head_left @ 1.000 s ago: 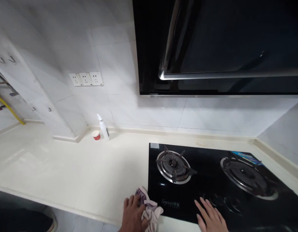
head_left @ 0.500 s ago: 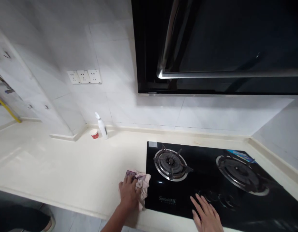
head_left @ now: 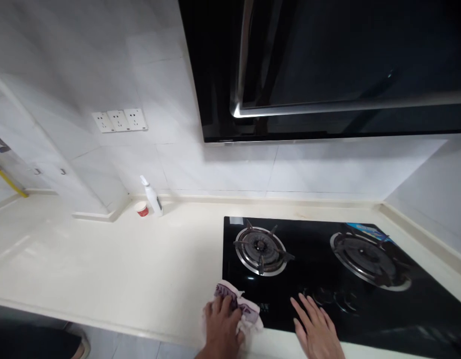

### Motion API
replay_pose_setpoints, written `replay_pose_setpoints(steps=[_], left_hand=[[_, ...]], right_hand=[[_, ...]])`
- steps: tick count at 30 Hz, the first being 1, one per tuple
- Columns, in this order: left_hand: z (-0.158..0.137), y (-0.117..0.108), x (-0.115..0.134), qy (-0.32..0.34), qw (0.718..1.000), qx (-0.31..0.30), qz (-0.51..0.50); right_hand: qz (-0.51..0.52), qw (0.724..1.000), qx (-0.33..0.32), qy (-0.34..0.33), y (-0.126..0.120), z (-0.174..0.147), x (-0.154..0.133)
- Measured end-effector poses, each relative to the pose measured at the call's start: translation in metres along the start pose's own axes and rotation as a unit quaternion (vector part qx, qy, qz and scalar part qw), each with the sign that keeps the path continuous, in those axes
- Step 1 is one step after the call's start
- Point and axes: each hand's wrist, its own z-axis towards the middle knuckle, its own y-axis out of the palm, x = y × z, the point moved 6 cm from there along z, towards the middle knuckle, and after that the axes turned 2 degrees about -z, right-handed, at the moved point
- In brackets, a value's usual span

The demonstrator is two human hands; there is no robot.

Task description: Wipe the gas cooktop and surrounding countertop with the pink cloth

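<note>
My left hand (head_left: 221, 324) presses down on a white and purple cloth (head_left: 249, 310), its fingers bent over the fabric. The cloth lies crumpled across the front left corner of a black glass gas stove (head_left: 301, 244), partly on the stove and partly on the counter. Flat near the stove's front edge rests my right hand (head_left: 316, 326), fingers spread and holding nothing, just in front of the control knobs (head_left: 345, 301). The left burner (head_left: 261, 249) is behind and between the hands.
Low over the stove hangs a black range hood (head_left: 328, 65). A white spray bottle (head_left: 153, 198) and a small red and white cup (head_left: 141, 209) stand against the wall on the pale counter (head_left: 103, 264). A second burner (head_left: 368, 259) sits to the right.
My left hand has moved right and toward me with the cloth, from beside the stove onto its front left corner. My right hand stays nearly in place. The view has shifted slightly.
</note>
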Motion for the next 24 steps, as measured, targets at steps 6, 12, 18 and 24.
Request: replay_pose_setpoints(steps=[6,12,18,24], left_hand=[[0.048,0.009,0.072,0.110,0.993,-0.038,0.030],[0.058,0.024,0.111,0.204,0.979,-0.003,-0.003],[0.017,0.022,0.043,0.142,0.989,0.020,-0.023],[-0.035,-0.012,-0.068,-0.081,0.990,0.100,0.060]], right_hand=[[-0.004,0.999,-0.029,0.013,0.002,0.001,0.002],[-0.015,0.999,-0.046,-0.010,0.001,0.001,0.003],[-0.016,1.000,-0.018,0.008,0.001,0.001,0.004],[-0.005,1.000,-0.005,0.001,0.002,0.001,0.001]])
